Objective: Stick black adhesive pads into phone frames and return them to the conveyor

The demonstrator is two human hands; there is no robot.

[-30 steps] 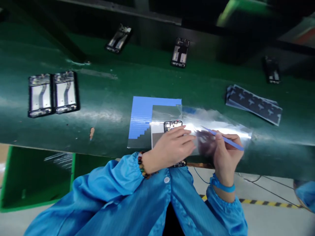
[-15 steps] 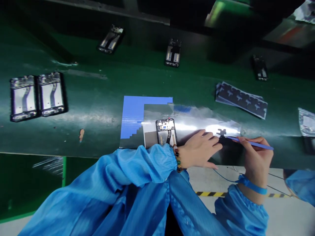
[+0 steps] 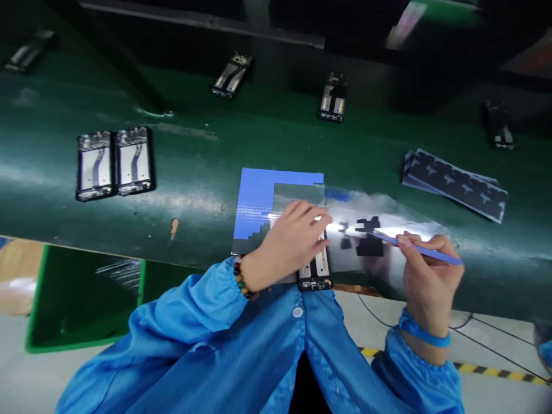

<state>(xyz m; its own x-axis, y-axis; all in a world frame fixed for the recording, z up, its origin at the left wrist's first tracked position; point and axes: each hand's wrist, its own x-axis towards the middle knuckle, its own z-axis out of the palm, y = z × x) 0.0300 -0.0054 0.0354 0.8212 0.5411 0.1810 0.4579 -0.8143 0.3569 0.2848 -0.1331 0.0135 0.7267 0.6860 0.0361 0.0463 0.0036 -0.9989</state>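
My right hand (image 3: 431,267) grips blue tweezers (image 3: 440,253), whose tip meets a black die-cut sticker (image 3: 370,247) over the clear film (image 3: 388,210). Smaller dark shapes show just left of that sticker. My left hand (image 3: 297,236) is over an opened phone (image 3: 314,282), its fingers bent and the thumb apart from them. That hand hides the phone's upper part; whether the fingertips press on it is hard to tell. Under the phone's left side lies a blue and dark sheet (image 3: 254,195).
Two opened phones (image 3: 115,163) lie side by side at left. More phones (image 3: 334,98) are spaced along the back. Stacked strips of black stickers (image 3: 457,184) lie at right. Below the bench edge, at left, is a green bin (image 3: 81,299).
My left hand has moved left from the film to above the phone. The tweezers' tip and black sticker have shifted away from the bench's front edge. The view has turned left.
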